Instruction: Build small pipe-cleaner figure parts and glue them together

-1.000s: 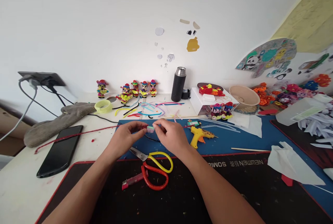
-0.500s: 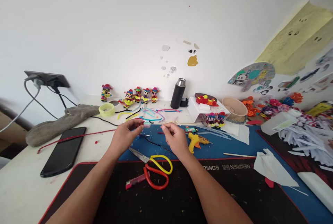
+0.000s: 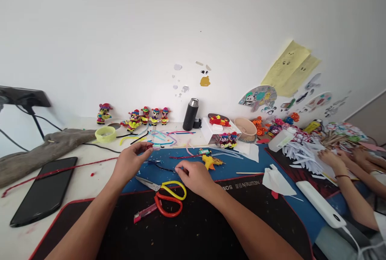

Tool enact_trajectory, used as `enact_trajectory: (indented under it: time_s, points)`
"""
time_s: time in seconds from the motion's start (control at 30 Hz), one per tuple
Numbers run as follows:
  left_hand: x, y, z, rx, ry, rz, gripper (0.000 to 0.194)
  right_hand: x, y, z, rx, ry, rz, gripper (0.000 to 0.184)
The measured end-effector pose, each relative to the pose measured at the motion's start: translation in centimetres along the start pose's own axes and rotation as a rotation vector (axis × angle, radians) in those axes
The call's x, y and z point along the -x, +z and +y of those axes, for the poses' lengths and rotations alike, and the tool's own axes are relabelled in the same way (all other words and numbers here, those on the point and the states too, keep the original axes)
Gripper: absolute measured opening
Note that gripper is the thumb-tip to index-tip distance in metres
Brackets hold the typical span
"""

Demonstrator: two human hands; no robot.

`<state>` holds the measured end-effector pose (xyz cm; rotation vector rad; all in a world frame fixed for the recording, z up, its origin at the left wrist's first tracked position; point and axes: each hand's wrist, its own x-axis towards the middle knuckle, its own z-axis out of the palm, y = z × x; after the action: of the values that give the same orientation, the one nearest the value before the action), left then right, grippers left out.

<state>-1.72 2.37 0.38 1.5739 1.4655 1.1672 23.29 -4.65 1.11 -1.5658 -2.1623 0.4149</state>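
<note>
My left hand (image 3: 132, 159) is closed in a pinch on a red pipe cleaner (image 3: 80, 165), whose long tail runs left across the phone. A small red and pale bit shows at its fingertips. My right hand (image 3: 194, 175) is lower, over the blue mat, thumb and finger pinched at the end of a black pipe cleaner (image 3: 164, 168). Open scissors (image 3: 170, 199) with one yellow and one red handle lie between my forearms, on top of a red cutter (image 3: 145, 213). Beyond my right hand are a yellow glue gun (image 3: 211, 162) and a dark red strand (image 3: 183, 157).
Small figurines (image 3: 134, 120), a tape roll (image 3: 105, 134), loose coloured pipe cleaners and a black flask (image 3: 191, 115) line the wall. A phone (image 3: 45, 189) lies left. Paper strips (image 3: 300, 157), a power bank (image 3: 321, 203) and other people's hands (image 3: 331, 159) are at right.
The view has swung right, bringing other people's hands in. My right hand has dropped away from my left hand to the black pipe cleaner. My left hand keeps its pinch on the red one.
</note>
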Motion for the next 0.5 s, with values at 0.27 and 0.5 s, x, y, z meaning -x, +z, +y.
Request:
enact_trajectory:
  time_s: [0.27,0.5]
  points:
    - [-0.2,-0.7,0.3,-0.035,0.003,-0.002,0.051,-0.2,-0.9,0.9,0.141,0.087,-0.129,0.017]
    - [-0.2,-0.5,0.2,-0.044,0.027,-0.006,0.049,2.1,-2.1,3.2,0.121,0.165,-0.136,0.018]
